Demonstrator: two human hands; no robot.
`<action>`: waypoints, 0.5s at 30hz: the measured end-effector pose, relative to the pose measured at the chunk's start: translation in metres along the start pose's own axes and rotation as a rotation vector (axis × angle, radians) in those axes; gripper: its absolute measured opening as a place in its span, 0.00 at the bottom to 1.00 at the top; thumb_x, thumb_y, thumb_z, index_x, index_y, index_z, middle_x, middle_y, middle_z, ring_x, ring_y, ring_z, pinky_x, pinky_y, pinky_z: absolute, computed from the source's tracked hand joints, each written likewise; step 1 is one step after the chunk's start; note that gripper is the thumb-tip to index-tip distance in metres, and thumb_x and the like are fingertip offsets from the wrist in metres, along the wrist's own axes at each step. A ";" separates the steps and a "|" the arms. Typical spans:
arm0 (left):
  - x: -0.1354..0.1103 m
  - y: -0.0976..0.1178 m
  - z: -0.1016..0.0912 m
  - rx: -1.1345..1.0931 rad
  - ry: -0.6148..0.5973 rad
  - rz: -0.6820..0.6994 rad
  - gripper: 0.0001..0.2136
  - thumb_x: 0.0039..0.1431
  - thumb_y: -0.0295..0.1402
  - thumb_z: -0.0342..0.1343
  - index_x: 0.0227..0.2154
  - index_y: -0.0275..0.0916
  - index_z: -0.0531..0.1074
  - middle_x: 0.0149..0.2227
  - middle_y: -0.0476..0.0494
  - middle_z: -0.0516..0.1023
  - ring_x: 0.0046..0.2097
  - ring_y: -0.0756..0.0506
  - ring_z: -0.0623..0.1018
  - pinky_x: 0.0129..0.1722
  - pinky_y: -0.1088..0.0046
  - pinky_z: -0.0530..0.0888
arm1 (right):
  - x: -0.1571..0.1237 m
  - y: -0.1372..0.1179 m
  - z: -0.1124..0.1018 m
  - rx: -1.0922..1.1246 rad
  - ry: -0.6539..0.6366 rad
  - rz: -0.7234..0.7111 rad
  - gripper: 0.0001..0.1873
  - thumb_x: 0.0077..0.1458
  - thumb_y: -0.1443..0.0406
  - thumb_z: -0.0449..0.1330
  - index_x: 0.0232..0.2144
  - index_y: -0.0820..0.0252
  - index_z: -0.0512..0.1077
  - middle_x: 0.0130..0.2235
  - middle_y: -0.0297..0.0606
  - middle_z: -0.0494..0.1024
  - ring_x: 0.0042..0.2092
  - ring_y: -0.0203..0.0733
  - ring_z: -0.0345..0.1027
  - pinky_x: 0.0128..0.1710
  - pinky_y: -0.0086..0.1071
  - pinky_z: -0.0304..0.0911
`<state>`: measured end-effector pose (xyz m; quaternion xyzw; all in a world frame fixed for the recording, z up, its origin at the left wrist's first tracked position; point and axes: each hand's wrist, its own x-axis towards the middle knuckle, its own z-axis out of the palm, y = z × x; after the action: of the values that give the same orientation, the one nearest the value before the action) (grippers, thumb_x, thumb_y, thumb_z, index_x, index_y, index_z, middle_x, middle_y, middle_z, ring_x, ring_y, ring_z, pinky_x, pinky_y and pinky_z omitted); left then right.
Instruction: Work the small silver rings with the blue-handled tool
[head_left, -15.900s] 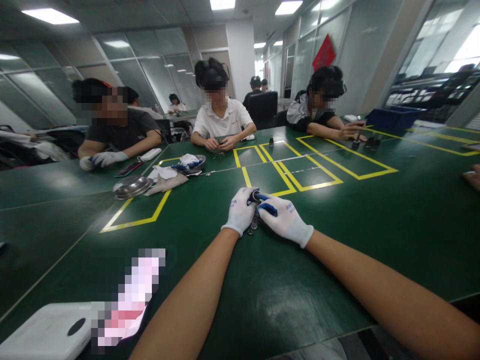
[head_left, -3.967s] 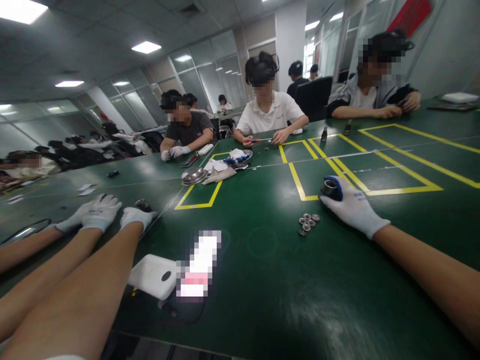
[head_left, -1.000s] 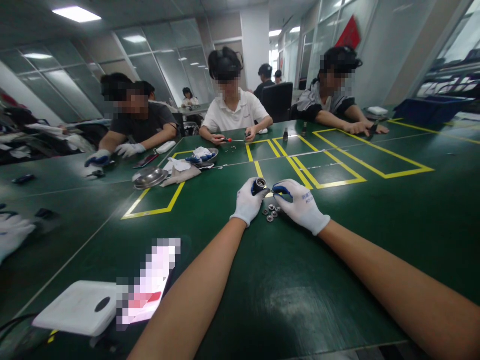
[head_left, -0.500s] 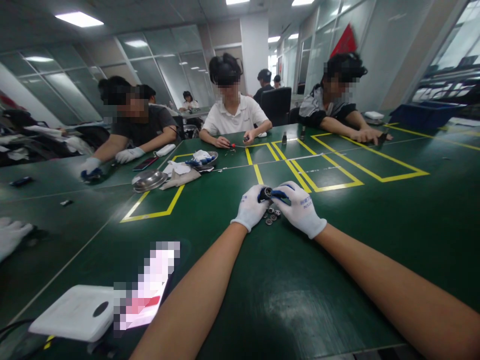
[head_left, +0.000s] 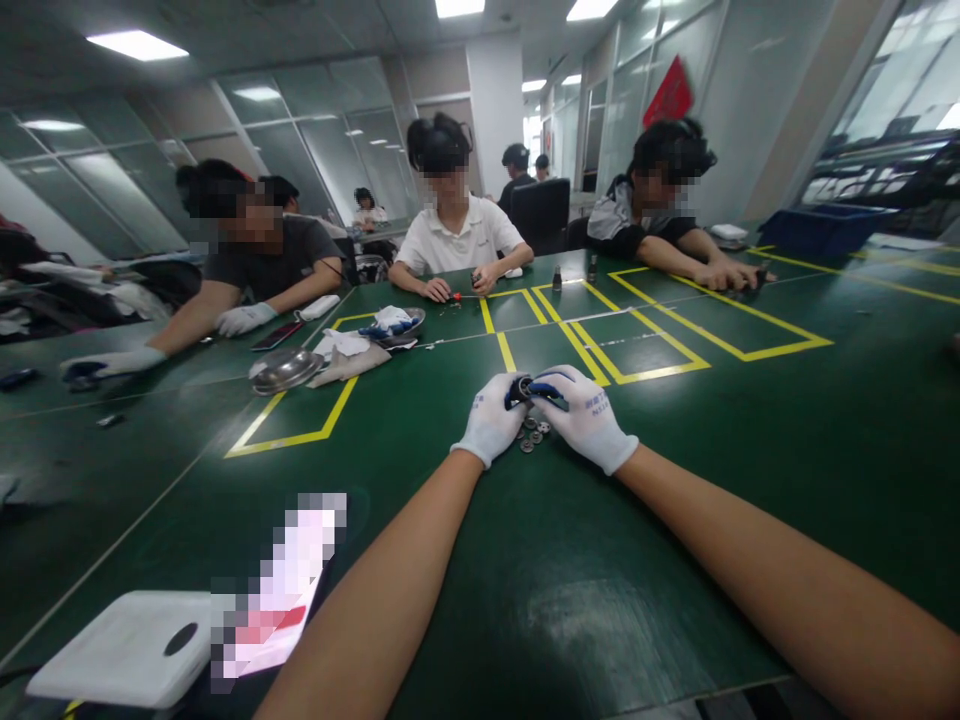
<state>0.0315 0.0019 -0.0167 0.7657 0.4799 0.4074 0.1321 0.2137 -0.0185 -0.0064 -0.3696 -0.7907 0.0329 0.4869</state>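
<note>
Metal dish [head_left: 285, 372] seen at left, contents unclear; next, white-and-blue cloth [head_left: 391, 320] piled in metal bowl [head_left: 418, 322]. By left hand [head_left: 489, 418], dark cylinder [head_left: 516, 393] is gripped, ringed end turned up and rightward; long axis mostly covered by glove. Metal discs [head_left: 533, 434] scattered just below on table [head_left: 600, 560]. Ringed end touched by right hand's [head_left: 583, 412] fingertips; anything pinched can't be told. Blue bin [head_left: 817, 235] placed far right, inside hidden.

Small discs [head_left: 528, 446] lie on the desk [head_left: 570, 580] between the left hand [head_left: 491, 412] and the right hand [head_left: 589, 412]. Near left lies a phone [head_left: 300, 560], a case [head_left: 112, 650] immediately left of it. Farther back on the left, a dish [head_left: 287, 372] sits beside cloths [head_left: 345, 343]; a bin [head_left: 817, 232] stands far right.
</note>
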 end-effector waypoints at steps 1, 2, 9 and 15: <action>0.000 0.000 0.000 -0.004 0.008 0.003 0.18 0.57 0.26 0.61 0.52 0.39 0.75 0.52 0.40 0.80 0.54 0.41 0.79 0.59 0.62 0.75 | 0.000 0.000 0.000 -0.004 -0.006 0.004 0.08 0.62 0.66 0.64 0.44 0.58 0.77 0.46 0.44 0.78 0.48 0.49 0.75 0.49 0.41 0.71; 0.000 -0.001 0.000 -0.009 0.015 0.004 0.18 0.57 0.26 0.61 0.52 0.40 0.75 0.52 0.40 0.80 0.54 0.42 0.79 0.59 0.62 0.75 | 0.000 0.001 0.000 -0.010 -0.013 0.008 0.08 0.62 0.65 0.64 0.44 0.58 0.77 0.46 0.44 0.78 0.48 0.49 0.75 0.49 0.41 0.71; 0.000 0.000 -0.002 -0.027 0.039 -0.022 0.16 0.57 0.27 0.62 0.49 0.40 0.76 0.50 0.41 0.81 0.52 0.41 0.80 0.57 0.62 0.75 | -0.001 0.000 -0.002 -0.023 -0.055 0.037 0.09 0.62 0.65 0.63 0.45 0.57 0.78 0.46 0.43 0.78 0.46 0.48 0.75 0.47 0.41 0.71; 0.000 0.001 -0.002 -0.034 0.016 -0.030 0.16 0.58 0.25 0.60 0.49 0.41 0.76 0.50 0.42 0.81 0.53 0.42 0.79 0.58 0.63 0.74 | -0.001 0.000 -0.002 -0.012 -0.062 0.032 0.09 0.64 0.64 0.61 0.45 0.57 0.78 0.45 0.43 0.78 0.46 0.48 0.74 0.48 0.41 0.71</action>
<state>0.0306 0.0009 -0.0142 0.7530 0.4852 0.4194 0.1472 0.2153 -0.0199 -0.0057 -0.3840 -0.7996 0.0477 0.4592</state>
